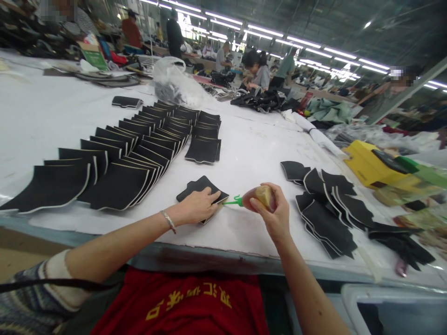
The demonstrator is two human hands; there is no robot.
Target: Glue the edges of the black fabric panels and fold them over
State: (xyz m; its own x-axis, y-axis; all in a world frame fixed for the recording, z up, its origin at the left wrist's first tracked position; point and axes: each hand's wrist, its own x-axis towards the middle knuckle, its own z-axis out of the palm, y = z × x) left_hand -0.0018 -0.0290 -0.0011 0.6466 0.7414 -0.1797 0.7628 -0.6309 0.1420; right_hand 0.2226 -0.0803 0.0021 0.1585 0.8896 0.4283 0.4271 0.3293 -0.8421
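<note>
Directly before me on the white-covered table (244,153) lies a black panel piece (200,183) with a pale edge. My left hand (199,204) rests on it with fingers stretched out, pressing it down. My right hand (274,209) is wrapped round a squeeze bottle (256,197) of brownish-yellow liquid, tilted on its side. Its green nozzle (232,201) points left, and the tip is at the panel's right edge. Whether the tip touches the edge I cannot tell.
Overlapping rows of black panels (118,181) cover the left of the table. A loose pile of them (324,218) lies to the right. Beyond stand a clear plastic bag (171,79) and a yellow box (373,163). A white bin (394,298) sits below right. Other people work further back.
</note>
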